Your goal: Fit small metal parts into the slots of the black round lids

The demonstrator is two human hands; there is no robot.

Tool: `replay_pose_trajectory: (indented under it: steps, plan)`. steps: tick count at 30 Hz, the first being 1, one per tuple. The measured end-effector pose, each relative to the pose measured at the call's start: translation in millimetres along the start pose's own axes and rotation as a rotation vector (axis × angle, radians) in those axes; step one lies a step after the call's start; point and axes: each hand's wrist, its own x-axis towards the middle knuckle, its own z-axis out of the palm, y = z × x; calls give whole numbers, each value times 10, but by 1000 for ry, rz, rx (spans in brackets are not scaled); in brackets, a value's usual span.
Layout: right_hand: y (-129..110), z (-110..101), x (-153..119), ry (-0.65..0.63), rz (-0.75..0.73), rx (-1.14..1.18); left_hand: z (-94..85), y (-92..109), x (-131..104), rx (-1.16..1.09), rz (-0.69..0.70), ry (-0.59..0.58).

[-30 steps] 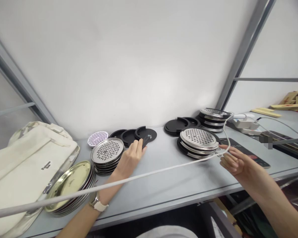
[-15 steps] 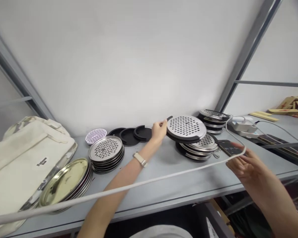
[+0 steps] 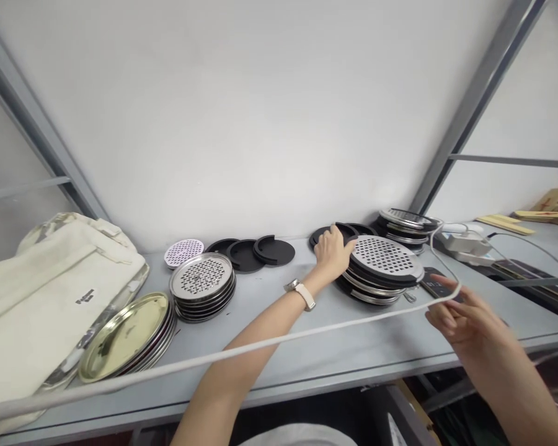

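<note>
My left hand [image 3: 333,251], with a watch on the wrist, is at the left edge of a perforated silver disc with a black rim [image 3: 385,255]. That disc lies on a stack of silver discs [image 3: 369,296]. Black discs [image 3: 323,235] show behind the fingers; the fingertips are partly hidden, so what they grip is unclear. My right hand [image 3: 460,313] is held near a dark phone [image 3: 434,282], fingers apart, holding nothing. A white cable [image 3: 325,331] crosses in front of both arms.
Left of centre stand a stack of perforated discs [image 3: 201,279], black discs [image 3: 279,251] and a lilac perforated disc [image 3: 184,253]. Gold lids [image 3: 125,337] and a cream bag [image 3: 51,297] are at the left. Another disc stack [image 3: 407,220] and a power strip [image 3: 465,244] sit at the right.
The perforated disc that my left hand held up has come down onto the stack. My left hand has moved right, and black discs now show behind it.
</note>
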Motion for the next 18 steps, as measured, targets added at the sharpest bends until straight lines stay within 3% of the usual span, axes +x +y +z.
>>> replay_pose_trajectory:
  steps: [3, 8, 13, 18]
  plan:
    - [35, 53, -110, -46, -46, -28, -116, -34, -67, 103, 77, 37]
    - [158, 185, -246, -68, -80, -157, -507, -246, -409, 263, 178, -69]
    - [330, 267, -305, -190, -115, -341, -1240, -463, -1002, 625, 252, 8]
    - [512, 273, -345, -494, -283, -710, -1977, -750, -1636, 891, 112, 101]
